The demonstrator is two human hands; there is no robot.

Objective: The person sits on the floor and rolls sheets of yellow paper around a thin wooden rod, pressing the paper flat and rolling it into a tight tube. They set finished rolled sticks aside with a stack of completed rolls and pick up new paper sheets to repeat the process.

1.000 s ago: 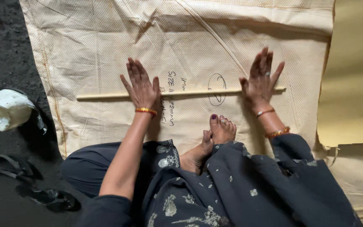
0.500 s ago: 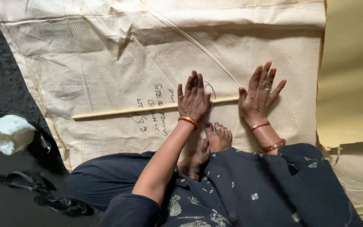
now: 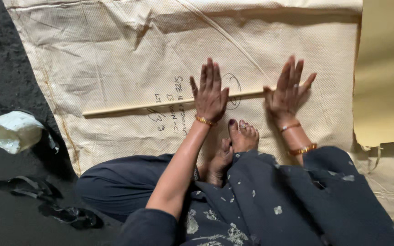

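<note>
A thin pale wooden stick (image 3: 133, 107) lies across a cream woven sack sheet (image 3: 115, 54) spread on the ground. My left hand (image 3: 209, 93) rests flat on the stick near its middle, fingers spread. My right hand (image 3: 288, 93) lies flat over the stick's right end, fingers apart, a ring on one finger. Both wrists carry orange bangles. Handwritten marks and a drawn circle show on the sheet between and beside my hands. My bare feet (image 3: 238, 139) sit on the sheet just below the hands.
A white crumpled bag (image 3: 12, 131) lies on the dark ground at left, with black sandals (image 3: 46, 200) below it. More cream sheets (image 3: 384, 82) lie stacked at right. My dark patterned clothes (image 3: 274, 200) fill the lower frame.
My left hand slid to the right along the stick, from its middle-left toward the drawn circle, closer to my right hand. The right hand stayed at the stick's right end.
</note>
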